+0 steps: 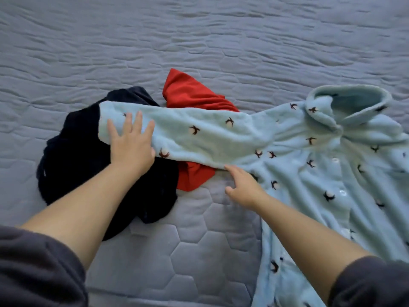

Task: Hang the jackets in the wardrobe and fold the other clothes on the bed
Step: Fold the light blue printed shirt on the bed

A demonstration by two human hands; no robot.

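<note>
Fleece top (314, 180): collar upper right, sleeve (210, 138) stretched leftward; your left grip (132, 145) and right grip (243, 189) touch it, both released.

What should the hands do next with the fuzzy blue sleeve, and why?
Probably fold the sleeve over onto the blue top. The left hand lies flat on its end, which sprawls across the black clothes and red cloth, while the right hand touches its lower edge by the armpit.
</note>
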